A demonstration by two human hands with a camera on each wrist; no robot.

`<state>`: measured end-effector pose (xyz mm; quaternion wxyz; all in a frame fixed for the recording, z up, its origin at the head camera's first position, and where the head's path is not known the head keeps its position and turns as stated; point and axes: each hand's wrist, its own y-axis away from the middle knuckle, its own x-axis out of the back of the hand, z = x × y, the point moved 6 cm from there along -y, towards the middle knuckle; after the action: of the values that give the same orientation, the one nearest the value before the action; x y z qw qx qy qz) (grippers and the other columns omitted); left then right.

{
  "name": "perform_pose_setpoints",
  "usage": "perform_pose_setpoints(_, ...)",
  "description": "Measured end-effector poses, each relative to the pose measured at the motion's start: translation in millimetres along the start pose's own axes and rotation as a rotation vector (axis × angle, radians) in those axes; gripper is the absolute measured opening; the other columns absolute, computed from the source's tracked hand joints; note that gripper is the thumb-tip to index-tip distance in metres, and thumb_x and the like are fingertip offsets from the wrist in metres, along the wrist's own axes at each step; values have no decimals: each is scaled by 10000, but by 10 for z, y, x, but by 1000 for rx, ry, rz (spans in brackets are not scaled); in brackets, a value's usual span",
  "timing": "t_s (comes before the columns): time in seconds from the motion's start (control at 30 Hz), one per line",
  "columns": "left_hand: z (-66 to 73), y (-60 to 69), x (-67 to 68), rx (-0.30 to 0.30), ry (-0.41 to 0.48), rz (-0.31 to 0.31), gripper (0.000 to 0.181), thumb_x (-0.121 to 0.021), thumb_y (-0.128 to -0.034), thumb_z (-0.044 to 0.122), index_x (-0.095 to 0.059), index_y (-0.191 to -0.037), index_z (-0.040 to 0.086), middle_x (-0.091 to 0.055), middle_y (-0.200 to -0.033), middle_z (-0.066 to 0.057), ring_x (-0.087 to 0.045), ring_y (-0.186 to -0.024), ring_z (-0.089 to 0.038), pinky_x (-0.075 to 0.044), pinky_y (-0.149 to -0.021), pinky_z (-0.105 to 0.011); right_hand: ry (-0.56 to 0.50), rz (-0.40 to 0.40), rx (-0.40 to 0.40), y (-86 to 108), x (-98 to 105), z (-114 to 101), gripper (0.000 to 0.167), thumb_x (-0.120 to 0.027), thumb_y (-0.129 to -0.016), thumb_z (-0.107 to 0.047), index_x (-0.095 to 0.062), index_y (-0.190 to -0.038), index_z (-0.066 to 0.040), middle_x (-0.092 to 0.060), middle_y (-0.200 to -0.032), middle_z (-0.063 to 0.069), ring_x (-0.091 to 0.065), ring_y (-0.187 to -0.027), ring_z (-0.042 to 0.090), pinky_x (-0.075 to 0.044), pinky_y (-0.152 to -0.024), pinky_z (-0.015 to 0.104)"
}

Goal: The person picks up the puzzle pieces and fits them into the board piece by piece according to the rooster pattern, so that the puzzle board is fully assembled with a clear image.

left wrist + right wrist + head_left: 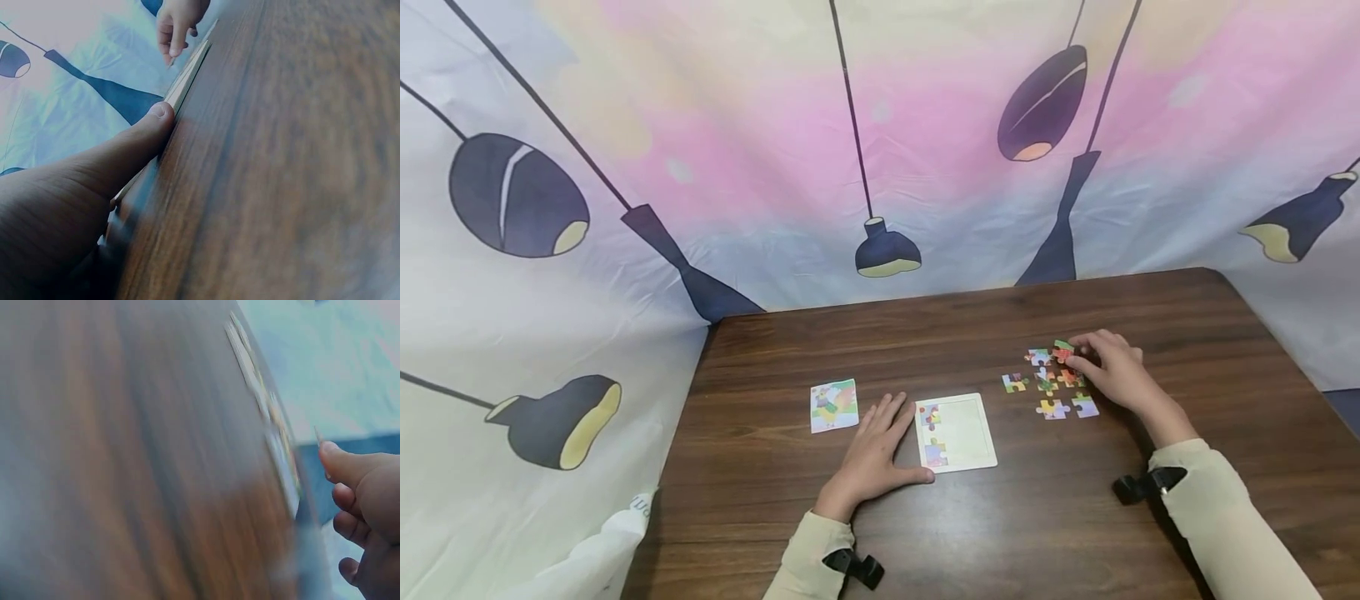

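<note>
A pale square puzzle tray [966,433] lies on the table, with a few joined or adjacent pieces [936,454] along its left side. My left hand [876,454] is spread at the tray's left edge, its thumb [159,112] touching the near corner. Over at the right, my right hand [1111,372] pinches a red and green jigsaw piece [1063,350] between thumb and fingers. That piece shows edge-on as a thin sliver [317,434] in the right wrist view, raised off the table. Several loose jigsaw pieces [1054,409] lie below and beside it.
A small square picture card [834,406] lies left of the tray. Brown wooden table [985,533] surface surrounds everything. Behind its far edge hangs a printed cloth [775,150] with lamp drawings. Each sleeve carries a black wrist strap [1150,485].
</note>
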<state>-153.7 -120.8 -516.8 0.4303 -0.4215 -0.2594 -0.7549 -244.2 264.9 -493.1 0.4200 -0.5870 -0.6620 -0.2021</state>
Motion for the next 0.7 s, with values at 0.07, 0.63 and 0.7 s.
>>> perform_pose_setpoints(0.07, 0, 5, 6, 0, 1, 4, 1097, -814, -845, 633, -323, -1668, 98, -208, -1747, -134, -114, -1625, -329, -115, -1296, -560, -3, 14, 38, 7, -36, -131, 295, -741, -1007, -139, -697, -1244, 30, -636, -1013, 144, -525, -947, 341, -245, -749, 473)
perform_pose_setpoints(0.63, -17, -13, -28, 8, 0, -3, 1100, -805, -852, 638, -302, -1676, 111, -191, -1754, -117, -98, -1629, -310, -105, -1299, -554, -70, -72, 240, 50, -642, -945, 271, -788, -971, -177, -740, -1216, -71, -651, -1015, 1, -557, -904, 178, -323, -766, 387)
perform_pose_setpoints(0.7, -10, -21, -24, 3, 2, -2, 1097, -806, -854, 634, -302, -1676, 109, -193, -1753, -120, -99, -1629, -312, -105, -1299, -557, -66, -97, 258, 63, -699, -1024, 283, -790, -972, -198, -738, -1220, -73, -642, -1019, -6, -539, -910, 168, -343, -777, 392)
